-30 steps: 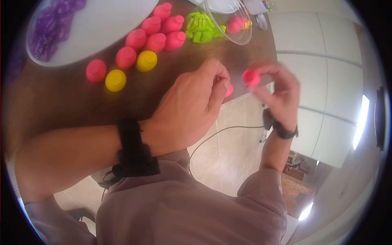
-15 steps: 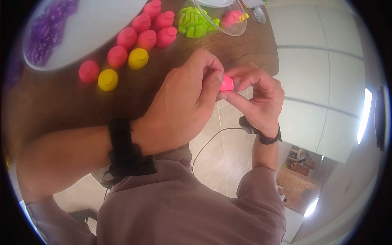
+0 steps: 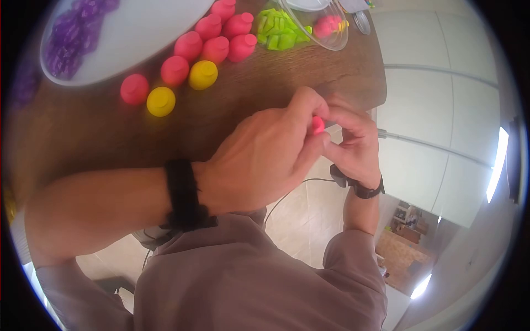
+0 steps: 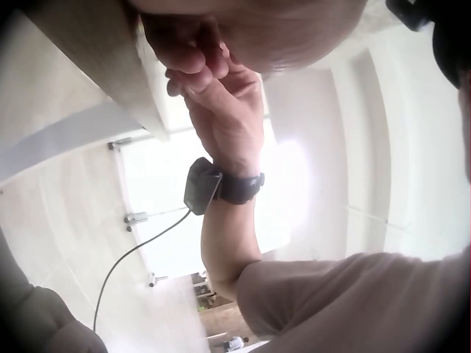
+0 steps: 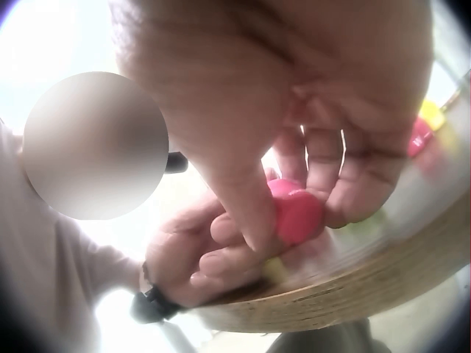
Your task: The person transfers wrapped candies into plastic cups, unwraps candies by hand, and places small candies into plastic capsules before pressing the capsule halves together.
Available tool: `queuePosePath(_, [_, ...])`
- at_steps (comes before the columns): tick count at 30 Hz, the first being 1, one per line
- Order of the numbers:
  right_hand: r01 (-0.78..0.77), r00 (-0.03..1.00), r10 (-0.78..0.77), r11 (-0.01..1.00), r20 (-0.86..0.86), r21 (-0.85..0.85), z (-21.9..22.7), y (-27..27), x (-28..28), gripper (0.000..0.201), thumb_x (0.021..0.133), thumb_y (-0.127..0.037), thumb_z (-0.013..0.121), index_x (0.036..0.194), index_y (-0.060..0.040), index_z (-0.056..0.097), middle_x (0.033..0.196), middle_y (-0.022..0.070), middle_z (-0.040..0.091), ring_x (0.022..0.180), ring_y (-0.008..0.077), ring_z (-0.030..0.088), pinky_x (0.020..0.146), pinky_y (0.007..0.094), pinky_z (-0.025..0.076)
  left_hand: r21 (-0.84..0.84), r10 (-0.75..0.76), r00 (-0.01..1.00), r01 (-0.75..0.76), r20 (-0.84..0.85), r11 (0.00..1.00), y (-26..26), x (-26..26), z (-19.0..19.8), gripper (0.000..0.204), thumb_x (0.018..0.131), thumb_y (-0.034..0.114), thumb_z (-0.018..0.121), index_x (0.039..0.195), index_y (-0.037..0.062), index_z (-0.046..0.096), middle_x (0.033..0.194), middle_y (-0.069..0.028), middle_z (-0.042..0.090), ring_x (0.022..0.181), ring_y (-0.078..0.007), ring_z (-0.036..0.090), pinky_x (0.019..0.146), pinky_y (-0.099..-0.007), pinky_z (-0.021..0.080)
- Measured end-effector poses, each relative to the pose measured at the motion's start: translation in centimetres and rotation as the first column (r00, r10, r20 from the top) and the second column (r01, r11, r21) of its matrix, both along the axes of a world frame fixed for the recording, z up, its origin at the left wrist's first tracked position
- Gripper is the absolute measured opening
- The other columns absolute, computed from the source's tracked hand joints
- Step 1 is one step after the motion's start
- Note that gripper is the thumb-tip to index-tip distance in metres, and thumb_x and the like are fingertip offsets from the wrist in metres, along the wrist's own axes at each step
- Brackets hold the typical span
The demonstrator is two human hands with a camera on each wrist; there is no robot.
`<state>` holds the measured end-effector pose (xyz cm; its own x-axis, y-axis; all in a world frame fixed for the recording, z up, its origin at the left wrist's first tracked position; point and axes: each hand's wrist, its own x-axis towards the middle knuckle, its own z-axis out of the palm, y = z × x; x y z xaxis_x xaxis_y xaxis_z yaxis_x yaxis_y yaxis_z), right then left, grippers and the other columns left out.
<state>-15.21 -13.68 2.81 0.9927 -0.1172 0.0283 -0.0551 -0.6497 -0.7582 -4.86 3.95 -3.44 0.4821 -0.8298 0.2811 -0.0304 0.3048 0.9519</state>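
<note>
Just off the table's front edge my two hands meet around a small pink bulb-shaped piece [image 3: 317, 126]. My left hand [image 3: 265, 151] pinches it from the left between thumb and forefinger. From the other side my right hand [image 3: 356, 146] holds it with thumb and fingertips. In the right wrist view the right thumb lies along the rounded pink part [image 5: 300, 217], and a lighter pink part [image 5: 284, 187] shows behind it. Fingers of both hands cover much of it. The left wrist view shows the right hand [image 4: 228, 121] against the left fingertips, the piece hidden there.
On the wooden table [image 3: 83, 121] stand several pink bulb-shaped pieces [image 3: 216, 49] and two yellow ones [image 3: 160, 101]. Behind them are a white oval dish [image 3: 132, 33] with purple pieces [image 3: 74, 41], a lime-green pile [image 3: 281, 30] and a clear bowl [image 3: 334, 41]. A cable [image 4: 132, 250] hangs from the right wrist.
A second ago the hands were apart, each with a pink piece. The right hand came left to meet the left hand, and the fingers now close more tightly around the pink.
</note>
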Motion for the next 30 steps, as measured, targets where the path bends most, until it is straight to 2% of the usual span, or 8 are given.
queuePosePath(6, [0.119,0.993,-0.118,0.989,0.019,-0.087,-1.0,1.0,0.9,0.036,0.076,-0.002,0.085,0.110,-0.0031,0.076,0.081,0.0018,0.060,0.077,0.0132,0.057,0.069,0.0263,0.048,-0.037,-0.187,0.954,0.201,0.235,0.979,2.0,-0.9,0.6,0.016,0.093,0.009,0.067,0.098,0.0036,0.053,0.068,-0.0097,0.062,0.058,-0.0292,0.064,0.051,-0.0413,0.048])
queuePosePath(11, [0.007,0.994,-0.003,0.999,0.105,-0.044,-2.2,3.7,4.3,0.044,0.078,-0.003,0.084,0.120,-0.0059,0.073,0.081,0.0021,0.061,0.075,0.0122,0.058,0.066,0.0258,0.047,0.021,-0.423,0.698,0.505,0.577,0.863,3.2,-1.5,0.3,0.016,0.087,0.010,0.063,0.082,0.0036,0.049,0.061,-0.0108,0.055,0.054,-0.0330,0.060,0.049,-0.0453,0.047])
queuePosePath(21, [-0.055,0.993,0.048,0.996,0.111,0.065,-2.7,4.7,5.0,0.058,0.081,-0.001,0.079,0.136,-0.0054,0.063,0.116,0.0077,0.074,0.094,0.0155,0.063,0.072,0.0277,0.050,0.059,-0.500,0.675,0.563,0.543,0.824,3.6,-1.6,0.3,0.011,0.080,0.004,0.060,0.081,-0.0009,0.050,0.062,-0.0133,0.057,0.054,-0.0363,0.060,0.049,-0.0481,0.047])
queuePosePath(24, [-0.023,0.998,0.017,0.995,0.064,0.094,-3.1,3.6,4.2,0.055,0.080,0.000,0.079,0.133,-0.0055,0.065,0.118,0.0079,0.073,0.098,0.0164,0.064,0.075,0.0275,0.051,0.174,-0.646,0.605,0.653,0.465,0.737,4.2,-2.3,0.2,0.014,0.080,0.007,0.061,0.084,-0.0035,0.053,0.067,-0.0177,0.061,0.062,-0.0372,0.064,0.055,-0.0483,0.049])
queuePosePath(26, [-0.022,0.996,0.012,0.994,0.087,0.110,-4.1,2.2,3.4,0.053,0.080,0.002,0.079,0.131,-0.0046,0.066,0.116,0.0070,0.074,0.095,0.0161,0.063,0.076,0.0268,0.051,0.250,-0.919,0.362,0.886,0.154,0.391,4.8,-3.3,-0.4,0.019,0.079,0.010,0.063,0.088,-0.0046,0.055,0.075,-0.0216,0.064,0.069,-0.0358,0.065,0.061,-0.0457,0.051])
queuePosePath(27, [-0.022,0.996,0.012,0.994,0.089,0.110,-4.2,1.6,2.9,0.053,0.080,0.002,0.079,0.131,-0.0046,0.066,0.116,0.0070,0.074,0.095,0.0161,0.063,0.076,0.0268,0.051,0.251,-0.919,0.362,0.885,0.154,0.391,4.9,-3.8,-0.2,0.019,0.079,0.010,0.063,0.088,-0.0046,0.055,0.075,-0.0216,0.064,0.069,-0.0358,0.065,0.061,-0.0457,0.051])
queuePosePath(29, [0.040,0.998,-0.042,0.999,0.056,0.026,-4.3,0.1,1.9,0.048,0.082,0.003,0.078,0.128,-0.0032,0.067,0.109,0.0059,0.073,0.093,0.0140,0.062,0.078,0.0261,0.050,0.173,-0.992,-0.115,0.977,-0.061,-0.124,4.6,-4.7,0.3,0.017,0.089,0.014,0.062,0.090,-0.0022,0.057,0.078,-0.0202,0.063,0.072,-0.0339,0.064,0.064,-0.0428,0.050])
queuePosePath(30, [0.043,0.997,-0.045,0.999,0.059,0.025,-4.4,-0.6,1.6,0.048,0.082,0.003,0.078,0.128,-0.0032,0.067,0.109,0.0059,0.073,0.093,0.0140,0.062,0.078,0.0261,0.050,0.177,-0.991,-0.118,0.976,-0.061,-0.127,4.5,-4.2,0.0,0.017,0.089,0.014,0.062,0.090,-0.0022,0.057,0.078,-0.0202,0.063,0.072,-0.0339,0.064,0.064,-0.0428,0.050])
